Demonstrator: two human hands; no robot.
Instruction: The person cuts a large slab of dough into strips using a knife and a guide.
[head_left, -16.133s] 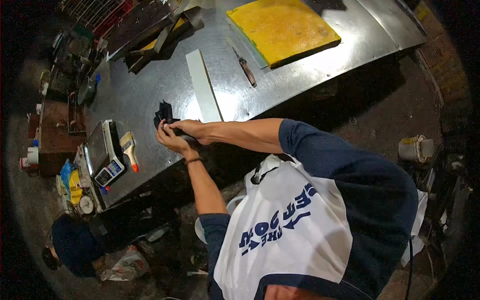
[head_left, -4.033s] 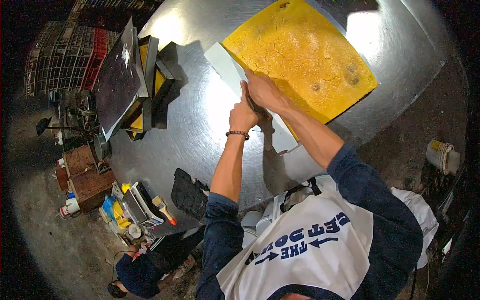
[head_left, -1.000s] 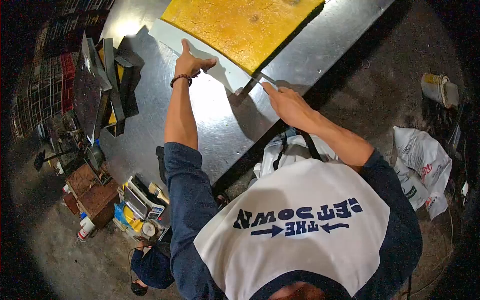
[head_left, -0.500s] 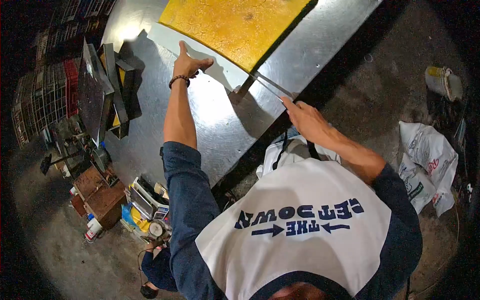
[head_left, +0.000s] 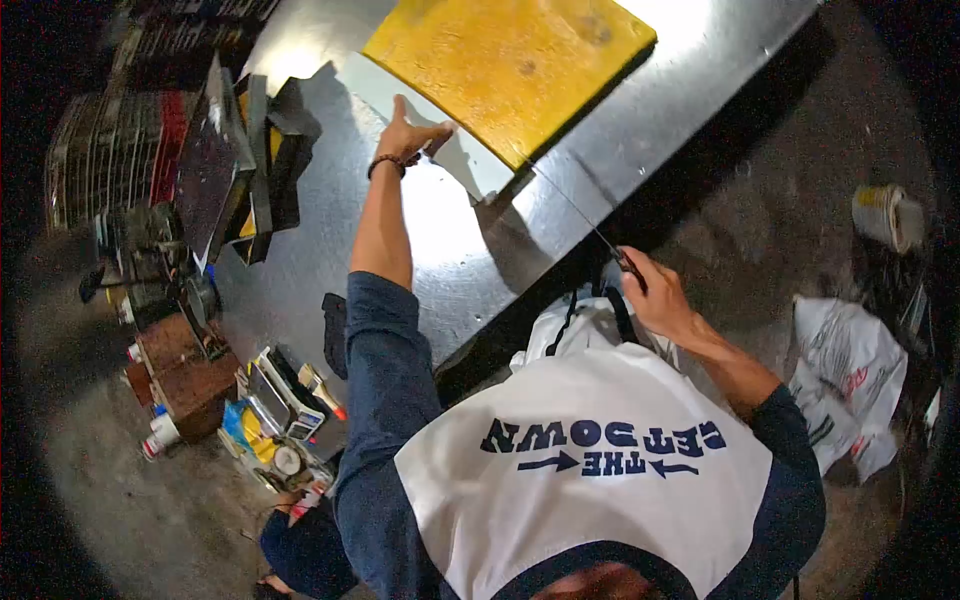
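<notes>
OK, R hand (head_left: 662, 302) is gripping the knife (head_left: 629, 266) by its handle, blade pointing at the near corner of the yellow slab (head_left: 510, 75) on the bench (head_left: 650, 130); L hand (head_left: 410, 138) is spreading wide at the pale strip (head_left: 475, 168) alongside. Slab's looking heavy-ish but prob. soft & crumbly, so it's needing flat support underneath.

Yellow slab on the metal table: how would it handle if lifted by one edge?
The yellow slab may sag or crack, being broad for its thickness. It's unlikely to roll or tip: square-cornered and lying flat on the metal table.
</notes>
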